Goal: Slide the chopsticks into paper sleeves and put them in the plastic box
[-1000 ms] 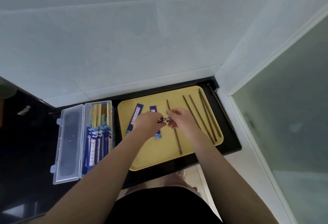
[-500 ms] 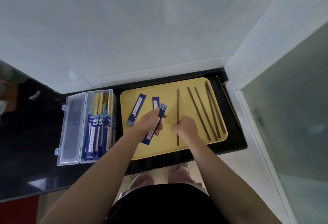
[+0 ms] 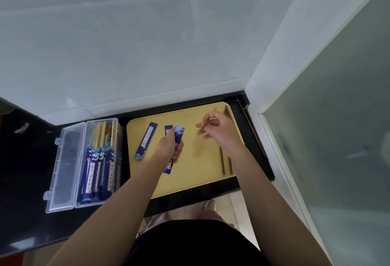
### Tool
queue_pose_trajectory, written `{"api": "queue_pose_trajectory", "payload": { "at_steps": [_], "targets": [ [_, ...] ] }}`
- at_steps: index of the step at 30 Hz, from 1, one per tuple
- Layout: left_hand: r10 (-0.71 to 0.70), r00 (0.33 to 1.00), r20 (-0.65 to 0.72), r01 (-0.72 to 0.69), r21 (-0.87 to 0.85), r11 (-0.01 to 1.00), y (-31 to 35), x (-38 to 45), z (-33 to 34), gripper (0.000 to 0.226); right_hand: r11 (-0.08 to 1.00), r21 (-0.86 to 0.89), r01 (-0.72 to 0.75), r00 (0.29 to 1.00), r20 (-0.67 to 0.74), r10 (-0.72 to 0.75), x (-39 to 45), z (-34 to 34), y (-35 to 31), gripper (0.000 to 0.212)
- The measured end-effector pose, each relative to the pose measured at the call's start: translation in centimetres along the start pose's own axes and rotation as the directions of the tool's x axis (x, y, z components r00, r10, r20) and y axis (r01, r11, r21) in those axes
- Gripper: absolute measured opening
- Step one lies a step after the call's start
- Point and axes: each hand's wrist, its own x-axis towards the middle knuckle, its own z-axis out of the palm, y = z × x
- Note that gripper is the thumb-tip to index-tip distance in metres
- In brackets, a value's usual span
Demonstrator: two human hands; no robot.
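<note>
Head view: a blue paper sleeve (image 3: 176,145) is gripped upright over the yellow tray (image 3: 196,179) by the left hand (image 3: 168,149), fingers curled round it. A brown chopstick (image 3: 203,126), blurred, is pinched in the right hand (image 3: 219,130) just beside it. More chopsticks (image 3: 226,164) lie on the tray; the plastic box (image 3: 101,160) stands open on the table, already holding sleeved pairs. A misaligned tip could crumple or tear the sleeve mouth if it is squeezed flat
</note>
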Motion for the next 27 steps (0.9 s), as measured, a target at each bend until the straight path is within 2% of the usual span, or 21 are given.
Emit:
{"api": "queue_pose_trajectory", "payload": {
  "at_steps": [4, 6, 11, 15, 17, 20, 22, 27],
  "targets": [
    [0.005, 0.999, -0.033, -0.012, -0.213, 0.977, 0.8, -0.2, 1.0, 0.068, 0.997, -0.069, 0.03, 0.999, 0.019, -0.029, -0.3, -0.1, 0.1, 0.013],
    [0.024, 0.999, -0.023, -0.029, -0.257, 0.966, 1.3, -0.3, 1.4, 0.069, 0.995, -0.101, 0.005, 0.999, 0.038, -0.001, -0.4, 0.3, 0.5, 0.014],
    [0.144, 0.989, -0.027, -0.145, -0.021, 0.989, 1.6, -1.0, 2.1, 0.07, 0.994, -0.056, 0.089, 0.996, 0.005, -0.089, -0.2, 0.4, 0.5, 0.007],
    [0.238, 0.97, 0.039, -0.241, 0.159, 0.957, 0.9, -0.8, 2.2, 0.056, 0.987, 0.027, 0.16, 0.98, -0.124, -0.155, 0.1, -0.8, -0.9, 0.018],
    [0.227, 0.972, 0.053, -0.233, 0.266, 0.936, 0.4, -0.3, 1.9, 0.051, 0.981, 0.036, 0.191, 0.965, -0.188, -0.181, 0.2, -1.6, -1.4, 0.019],
    [0.251, 0.967, 0.047, -0.248, 0.406, 0.88, -0.3, -0.2, 1.8, 0.031, 0.981, 0.002, 0.196, 0.949, -0.254, -0.189, 0.1, -2.8, -1.8, 0.022],
    [0.26, 0.964, 0.053, -0.258, 0.426, 0.867, -0.5, -0.6, 2.0, 0.017, 0.985, 0.024, 0.173, 0.945, -0.287, -0.159, 0.3, -3.3, -1.9, 0.029],
    [0.214, 0.965, 0.152, -0.259, 0.428, 0.866, -0.5, -1.2, 1.7, 0.023, 0.974, 0.109, 0.196, 0.942, -0.297, -0.156, 1.0, -3.8, -2.3, 0.037]
  ]
}}
